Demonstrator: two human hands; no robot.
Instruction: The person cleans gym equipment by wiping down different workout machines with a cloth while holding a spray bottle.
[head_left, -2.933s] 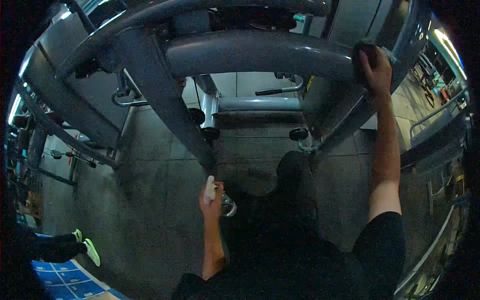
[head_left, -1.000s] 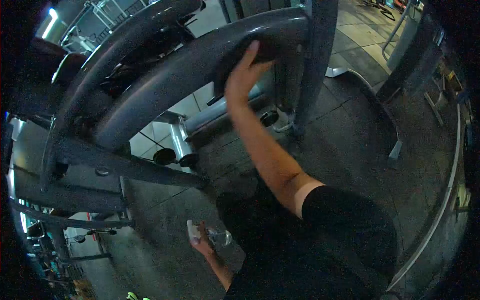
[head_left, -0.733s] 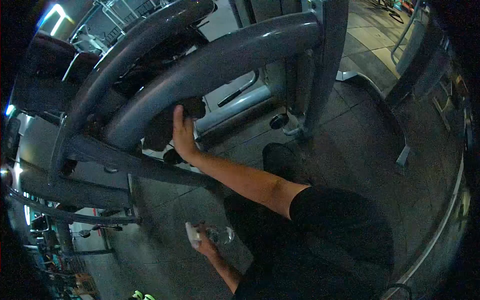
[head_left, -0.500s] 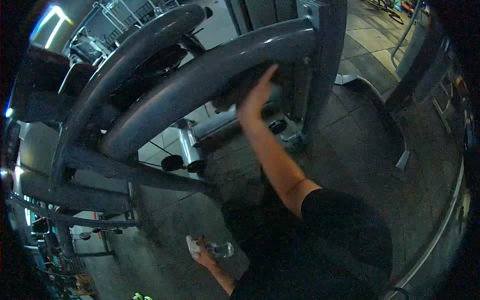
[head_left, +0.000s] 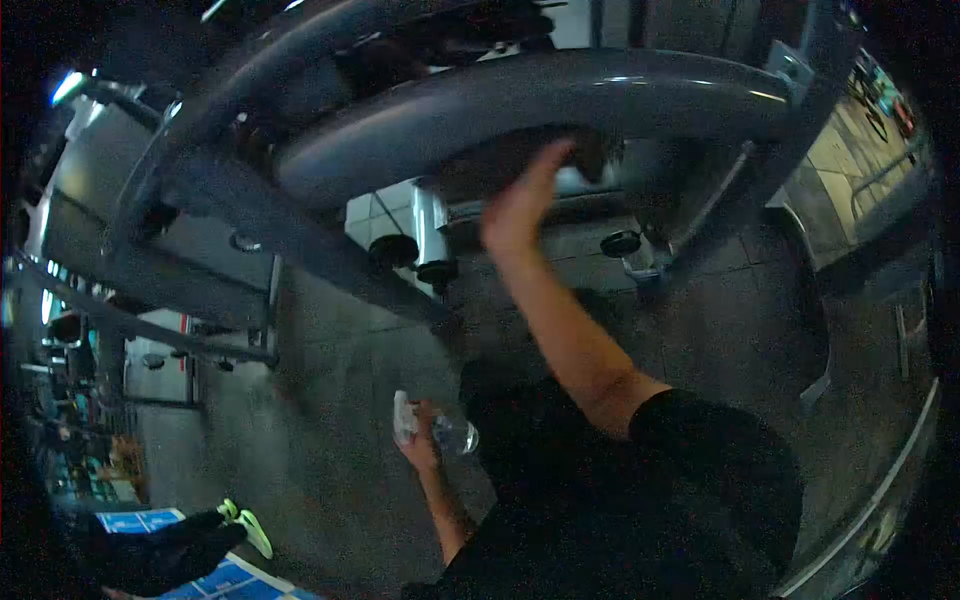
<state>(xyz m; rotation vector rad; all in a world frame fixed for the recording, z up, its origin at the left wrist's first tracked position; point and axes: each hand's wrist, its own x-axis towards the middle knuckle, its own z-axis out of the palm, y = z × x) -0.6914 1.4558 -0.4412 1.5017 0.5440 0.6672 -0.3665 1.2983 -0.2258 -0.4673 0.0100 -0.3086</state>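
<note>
My left hand (head_left: pixel 422 440), low and left of centre, is closed around a clear spray bottle (head_left: pixel 455 435) with a white spray head (head_left: pixel 403 418). The bottle lies tilted on its side in the grip, above the dark floor. My right arm reaches up to the thick grey curved tube (head_left: pixel 540 95) of a gym machine. There my right hand (head_left: pixel 520 210) is at the tube's underside, thumb stretched out, pressing what looks like a dark cloth (head_left: pixel 480 165) against it. Shadow and blur hide most of its fingers.
Below the tube are dark round pulleys (head_left: pixel 393 251) and a silver post (head_left: pixel 430 225). An upright frame post (head_left: pixel 735 195) stands to the right. At lower left a person's legs (head_left: pixel 170 550) with a bright yellow-green shoe (head_left: pixel 255 535) extend over a blue mat (head_left: pixel 235 580).
The view has turned, so the tube lies more level and the person's legs and blue mat show more. My right hand stays at the tube's underside; my left hand still holds the spray bottle.
</note>
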